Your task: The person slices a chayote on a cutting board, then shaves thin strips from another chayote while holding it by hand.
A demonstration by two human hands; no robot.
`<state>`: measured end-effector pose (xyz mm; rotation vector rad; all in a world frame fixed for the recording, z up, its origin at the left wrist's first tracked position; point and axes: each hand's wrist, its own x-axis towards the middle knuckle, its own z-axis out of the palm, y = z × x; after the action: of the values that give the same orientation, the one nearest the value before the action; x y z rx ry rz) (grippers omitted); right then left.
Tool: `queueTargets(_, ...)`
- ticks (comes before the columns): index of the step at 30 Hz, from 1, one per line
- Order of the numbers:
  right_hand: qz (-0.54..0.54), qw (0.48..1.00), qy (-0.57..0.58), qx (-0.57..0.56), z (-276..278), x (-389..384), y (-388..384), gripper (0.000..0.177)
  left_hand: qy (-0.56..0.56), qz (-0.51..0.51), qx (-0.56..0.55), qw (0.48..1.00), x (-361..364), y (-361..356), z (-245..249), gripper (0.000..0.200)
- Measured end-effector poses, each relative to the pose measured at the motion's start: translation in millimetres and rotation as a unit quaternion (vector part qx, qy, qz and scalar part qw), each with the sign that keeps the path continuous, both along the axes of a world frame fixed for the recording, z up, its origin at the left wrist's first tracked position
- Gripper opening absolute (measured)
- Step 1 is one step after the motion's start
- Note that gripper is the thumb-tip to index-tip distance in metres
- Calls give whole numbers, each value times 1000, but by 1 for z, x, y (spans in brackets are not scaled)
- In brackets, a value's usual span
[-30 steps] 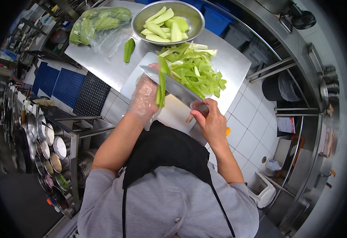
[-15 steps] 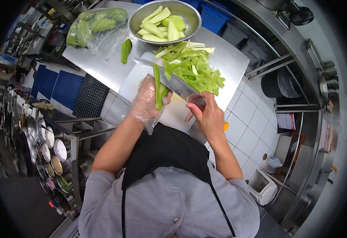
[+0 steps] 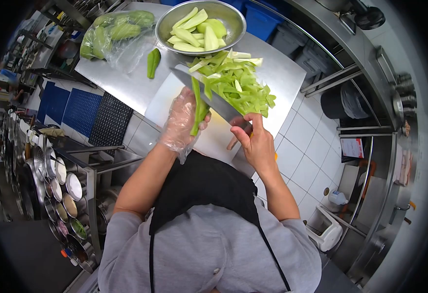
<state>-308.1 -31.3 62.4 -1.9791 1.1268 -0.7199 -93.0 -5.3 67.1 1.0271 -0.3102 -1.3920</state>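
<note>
My left hand [image 3: 182,115], in a clear plastic glove, grips a green vegetable piece [image 3: 197,110] over the white cutting board [image 3: 162,105]. In my right hand [image 3: 257,139], which is bare, is the handle end of a wide cleaver [image 3: 219,103]. Its blade slants up and left, right beside the held piece. Green peelings [image 3: 243,85] lie heaped beyond the blade. Above them stands a metal bowl [image 3: 241,29] of pale peeled pieces [image 3: 194,34]. A small green piece [image 3: 153,62] rests left of the board.
A plastic bag of green vegetables [image 3: 118,31] is at the table's back left. Blue bins [image 3: 260,22] stand behind the steel table [image 3: 285,68]. To the left is a rack with several food containers [image 3: 73,186]; a black bin [image 3: 338,102] is at the right.
The cleaver blade has shifted slightly and shows at a different tilt beside the held piece. Both hands keep their hold, and the view has moved a little.
</note>
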Motion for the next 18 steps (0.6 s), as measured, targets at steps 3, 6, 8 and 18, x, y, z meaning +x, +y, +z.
queueTargets(3,8,1000,8,3,0,-1,1,43,-49,-4,11,999,8,-6,-1,37)
queueTargets(6,-3,1000,-3,20,0,-1,-3,44,-67,-31,3,997,3,-3,3,30)
queueTargets(8,-8,999,-13,41,-3,1,-5,43,-68,-45,-2,997,2,-2,3,26)
queueTargets(18,-37,984,13,176,-6,-5,-22,43,-184,-162,24,969,9,-6,-2,21)
